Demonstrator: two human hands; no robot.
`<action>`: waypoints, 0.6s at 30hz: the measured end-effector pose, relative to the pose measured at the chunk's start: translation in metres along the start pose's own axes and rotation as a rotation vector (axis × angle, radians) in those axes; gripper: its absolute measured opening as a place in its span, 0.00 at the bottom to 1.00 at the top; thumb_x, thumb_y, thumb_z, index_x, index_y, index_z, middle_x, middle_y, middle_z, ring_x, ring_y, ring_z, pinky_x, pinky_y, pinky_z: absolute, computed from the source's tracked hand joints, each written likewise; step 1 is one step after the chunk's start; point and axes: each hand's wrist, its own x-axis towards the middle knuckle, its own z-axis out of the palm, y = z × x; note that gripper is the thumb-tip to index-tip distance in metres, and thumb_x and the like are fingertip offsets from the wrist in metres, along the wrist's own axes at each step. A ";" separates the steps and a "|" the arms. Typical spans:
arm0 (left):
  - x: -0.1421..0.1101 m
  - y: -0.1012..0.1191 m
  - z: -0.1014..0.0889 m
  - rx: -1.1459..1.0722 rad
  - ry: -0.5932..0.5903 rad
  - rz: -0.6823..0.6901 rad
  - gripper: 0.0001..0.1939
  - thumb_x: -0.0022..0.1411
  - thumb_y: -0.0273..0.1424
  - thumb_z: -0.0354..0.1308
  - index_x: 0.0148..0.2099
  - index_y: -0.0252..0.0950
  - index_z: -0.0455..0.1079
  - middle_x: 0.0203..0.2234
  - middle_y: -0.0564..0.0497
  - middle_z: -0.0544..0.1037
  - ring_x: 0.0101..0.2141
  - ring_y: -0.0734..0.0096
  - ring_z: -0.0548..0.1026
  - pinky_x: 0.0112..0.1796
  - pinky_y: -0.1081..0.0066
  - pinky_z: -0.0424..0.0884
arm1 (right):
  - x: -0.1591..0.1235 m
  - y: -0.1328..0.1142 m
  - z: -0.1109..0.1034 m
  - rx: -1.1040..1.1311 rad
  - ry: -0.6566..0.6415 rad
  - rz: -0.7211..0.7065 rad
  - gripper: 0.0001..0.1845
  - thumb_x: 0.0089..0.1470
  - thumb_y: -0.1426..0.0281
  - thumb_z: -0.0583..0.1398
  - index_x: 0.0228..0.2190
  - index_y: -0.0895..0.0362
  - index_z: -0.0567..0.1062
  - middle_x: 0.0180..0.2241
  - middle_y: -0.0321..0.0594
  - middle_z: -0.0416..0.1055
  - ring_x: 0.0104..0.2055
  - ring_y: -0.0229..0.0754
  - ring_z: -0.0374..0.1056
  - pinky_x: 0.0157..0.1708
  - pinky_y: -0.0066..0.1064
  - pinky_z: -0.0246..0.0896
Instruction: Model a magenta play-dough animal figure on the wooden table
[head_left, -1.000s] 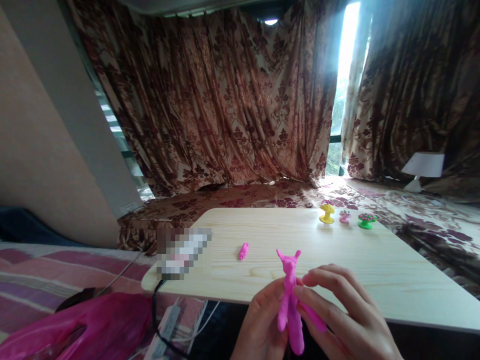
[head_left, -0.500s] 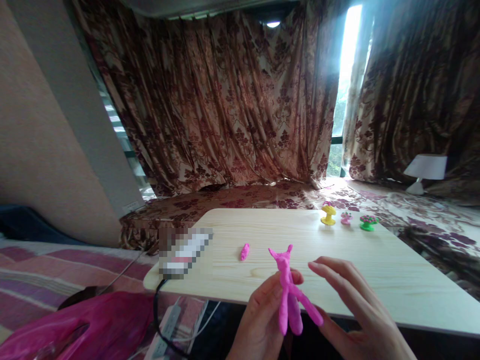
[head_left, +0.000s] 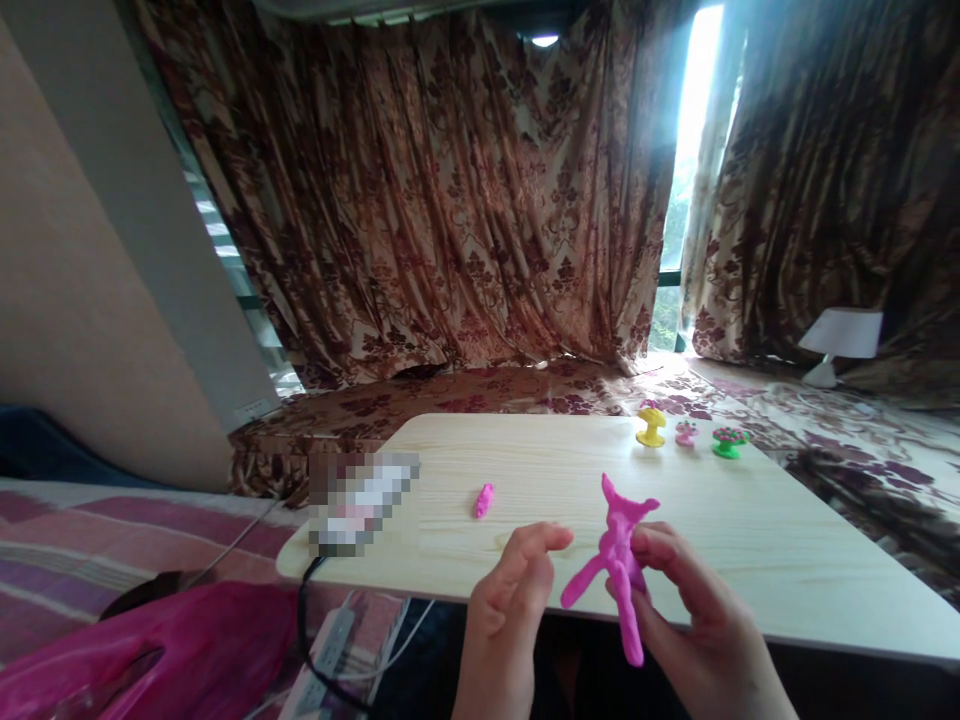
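A pink clay figure (head_left: 619, 560) with two pointed ear-like tips and long limbs hangs above the table's near edge. My right hand (head_left: 697, 590) pinches it from the right between thumb and fingers. To its left, my left hand (head_left: 517, 595) is raised with the index finger stretched toward the figure, apart from it and holding nothing. A small pink clay lump (head_left: 484, 500) lies on the wooden table (head_left: 547, 460), beyond my left hand.
Along the far right of the table stand a yellow clay mushroom (head_left: 651, 427), a small pink one (head_left: 686, 432) and a green one with pink dots (head_left: 728, 441). A blurred-out white object (head_left: 367, 505) sits at the left edge, a black cable (head_left: 304, 625) below it. A pink bag (head_left: 187, 640) lies lower left.
The figure has passed from my left hand to my right and moved right, tilting the other way. My left hand has let go and drawn away to the left.
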 end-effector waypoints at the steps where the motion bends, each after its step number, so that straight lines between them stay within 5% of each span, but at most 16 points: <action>1: 0.000 0.002 0.000 0.080 0.012 0.044 0.13 0.58 0.40 0.55 0.40 0.39 0.75 0.43 0.49 0.74 0.51 0.57 0.65 0.53 0.62 0.55 | 0.000 0.001 -0.001 -0.023 -0.001 -0.008 0.10 0.53 0.75 0.58 0.38 0.52 0.68 0.33 0.35 0.67 0.35 0.38 0.67 0.35 0.25 0.64; 6: 0.006 -0.008 -0.012 0.314 0.138 0.137 0.11 0.60 0.37 0.54 0.43 0.42 0.73 0.46 0.53 0.73 0.53 0.65 0.64 0.52 0.71 0.57 | 0.010 0.031 -0.017 -0.210 -0.019 0.127 0.11 0.51 0.70 0.60 0.39 0.52 0.66 0.33 0.35 0.70 0.32 0.38 0.66 0.34 0.27 0.63; 10: 0.015 -0.035 -0.033 0.351 0.175 0.104 0.13 0.62 0.36 0.52 0.47 0.42 0.71 0.42 0.53 0.75 0.48 0.68 0.68 0.49 0.72 0.59 | 0.030 0.085 -0.032 -0.225 -0.164 0.227 0.14 0.52 0.69 0.57 0.41 0.55 0.65 0.37 0.40 0.71 0.36 0.41 0.67 0.36 0.30 0.63; 13: 0.018 -0.050 -0.041 0.324 0.179 0.050 0.13 0.61 0.36 0.53 0.46 0.40 0.71 0.40 0.52 0.76 0.45 0.67 0.70 0.47 0.73 0.61 | 0.040 0.116 -0.035 -0.239 -0.279 0.265 0.13 0.51 0.68 0.57 0.40 0.58 0.70 0.31 0.39 0.73 0.30 0.41 0.67 0.29 0.29 0.62; 18: 0.019 -0.053 -0.041 0.322 0.145 0.035 0.10 0.62 0.36 0.53 0.42 0.39 0.72 0.39 0.53 0.76 0.45 0.69 0.70 0.47 0.74 0.60 | 0.050 0.135 -0.027 -0.290 -0.363 0.294 0.12 0.48 0.67 0.58 0.35 0.59 0.77 0.27 0.38 0.74 0.28 0.41 0.66 0.28 0.29 0.59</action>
